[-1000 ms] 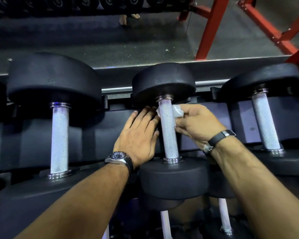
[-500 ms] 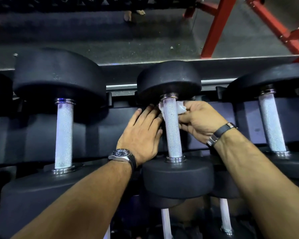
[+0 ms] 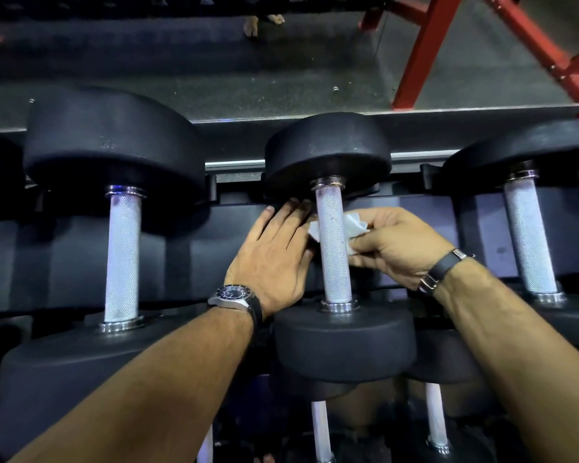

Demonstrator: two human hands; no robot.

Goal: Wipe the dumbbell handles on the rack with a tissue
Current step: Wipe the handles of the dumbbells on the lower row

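Since the earlier frames, the tissue [image 3: 353, 228] has been drawn down from the far collar toward the upper middle of the centre dumbbell handle [image 3: 332, 245], and both hands have come down with it. The tissue is passed behind the knurled bar: one white corner shows at the bar's left edge against the left hand [image 3: 274, 255], while the larger part is pinched between thumb and fingers of the right hand [image 3: 395, 245]. The left hand's fingers are held straight and flat beside the bar; whether its hidden fingertips also pinch the left corner cannot be told, since they are shadowed under the far weight head.

From here, tearing is the likeliest fault: thin paper is being dragged over rough knurling, and shreds could be left in the pattern. If the left corner is only pressed, not held, it may slip free and the wrap be lost. The near face of the bar may be missed altogether. The left handle [image 3: 122, 255] and right handle [image 3: 528, 238] are not yet being touched.
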